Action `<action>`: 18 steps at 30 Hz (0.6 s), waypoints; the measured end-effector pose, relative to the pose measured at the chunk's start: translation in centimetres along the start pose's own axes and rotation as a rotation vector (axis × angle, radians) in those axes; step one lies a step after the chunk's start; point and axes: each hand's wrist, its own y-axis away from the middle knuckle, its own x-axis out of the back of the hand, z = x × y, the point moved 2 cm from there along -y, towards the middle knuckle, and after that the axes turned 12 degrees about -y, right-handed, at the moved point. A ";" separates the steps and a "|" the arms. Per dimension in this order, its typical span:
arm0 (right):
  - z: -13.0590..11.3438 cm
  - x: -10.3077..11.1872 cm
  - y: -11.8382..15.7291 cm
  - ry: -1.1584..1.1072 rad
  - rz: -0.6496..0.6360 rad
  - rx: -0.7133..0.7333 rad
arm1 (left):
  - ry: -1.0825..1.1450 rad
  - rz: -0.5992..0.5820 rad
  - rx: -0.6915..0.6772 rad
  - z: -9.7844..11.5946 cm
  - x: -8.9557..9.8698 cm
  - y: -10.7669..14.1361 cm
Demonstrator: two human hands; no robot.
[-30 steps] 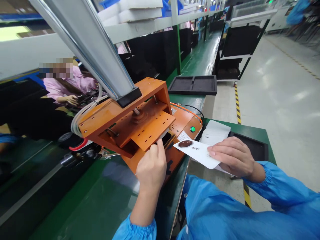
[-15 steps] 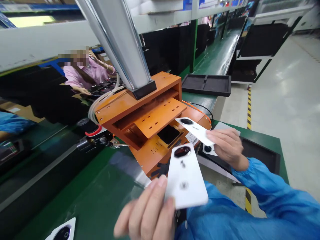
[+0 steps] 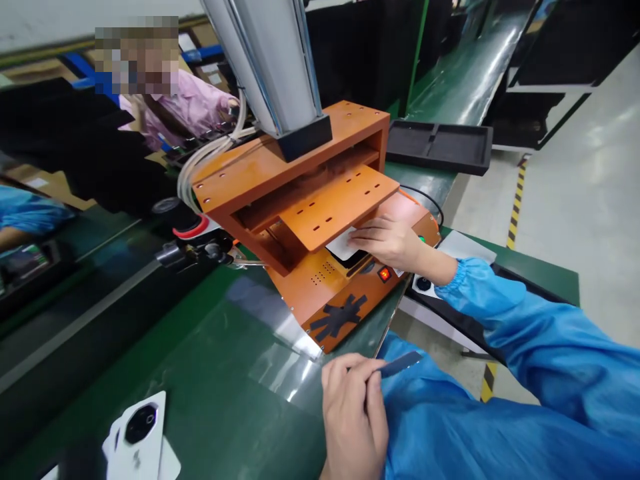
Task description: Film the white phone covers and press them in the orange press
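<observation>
My right hand (image 3: pixel 393 243) reaches under the raised plate of an orange press (image 3: pixel 345 207), its fingers closed on a white phone back cover (image 3: pixel 343 245). This cover lies at the black pad of the press bed; whether it rests fully on the pad is hidden by the fingers. Low in the view, my left hand (image 3: pixel 353 403) pinches another phone back cover (image 3: pixel 401 364), turned nearly edge-on so its dark side shows. That hand is apart from the press, in front of its near edge.
Several white phone back covers (image 3: pixel 135 437) lie at the lower left of the green bench (image 3: pixel 210 393). Right of the press is a black tray (image 3: pixel 530 287) with a cover in it; another black tray (image 3: pixel 440 145) stands behind. A person (image 3: pixel 185 100) sits across the bench.
My right hand has moved left with its cover, in under the press plate. The cover in my left hand has turned from face-up to edge-on. The view has shifted.
</observation>
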 end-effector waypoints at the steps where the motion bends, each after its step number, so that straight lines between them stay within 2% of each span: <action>1: -0.2 0.1 -0.2 -0.002 -0.024 -0.007 | 0.010 -0.007 0.016 -0.2 -0.2 0.1; 9: -1.1 2.2 -2.0 -0.202 -0.249 -0.214 | -0.011 -0.083 -0.054 -0.6 -0.7 -0.3; 12: -1.7 2.3 -2.1 -0.234 -0.281 -0.273 | -0.099 -0.092 -0.087 -0.6 -0.8 -0.4; 14: -2.3 2.0 -1.5 -0.212 -0.228 -0.290 | -0.204 -0.086 -0.099 -0.7 -1.1 -0.3; 15: -2.5 1.8 -0.8 -0.193 -0.163 -0.304 | -0.256 -0.079 -0.097 -0.8 -1.3 -0.3; 16: -2.8 1.6 0.2 -0.172 -0.070 -0.332 | -0.298 -0.067 -0.090 -0.9 -1.5 -0.2; 18: -3.0 1.7 3.1 -0.116 0.199 -0.458 | -0.351 -0.031 -0.069 -1.3 -2.0 0.0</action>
